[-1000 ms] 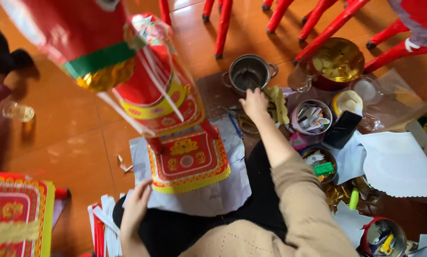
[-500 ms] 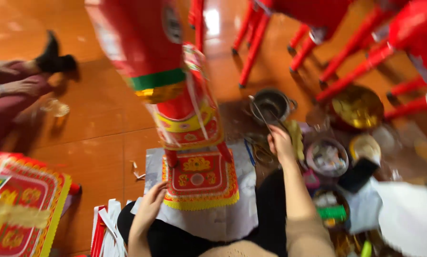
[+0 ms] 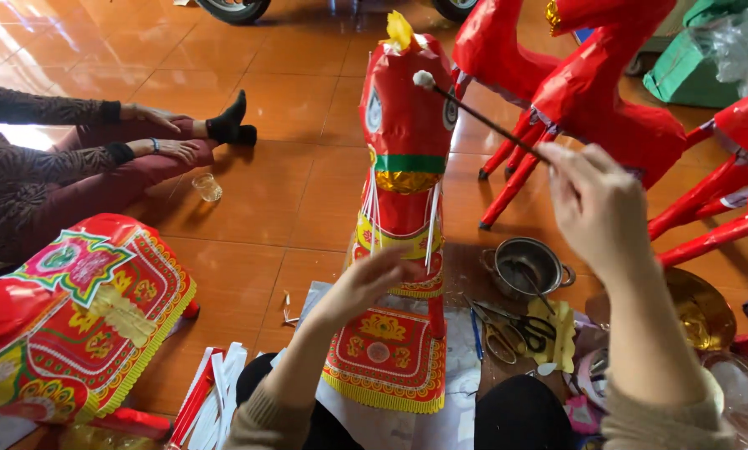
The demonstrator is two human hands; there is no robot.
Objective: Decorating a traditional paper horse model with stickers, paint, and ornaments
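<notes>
A red paper horse figure (image 3: 407, 125) stands upright before me, with a green and gold neck band and a patterned red and gold cloth (image 3: 386, 354) down its front. My left hand (image 3: 365, 283) rests against the figure's lower front, fingers spread on it. My right hand (image 3: 595, 204) is raised at the right and grips a thin dark stick (image 3: 490, 125) with a white tip. The tip touches the figure's head near the top.
A small metal pot (image 3: 528, 267), scissors (image 3: 507, 325) and yellow scraps lie by my right knee. More red paper horses (image 3: 590, 92) stand behind. Another decorated figure (image 3: 74, 325) lies at the left. A seated person (image 3: 57, 175) is at the far left, a small glass (image 3: 207, 186) nearby.
My right hand has left the pot area, lifted with the stick, and brought its tip to the figure's head. My view tilted up. The left hand moved higher onto the figure's front.
</notes>
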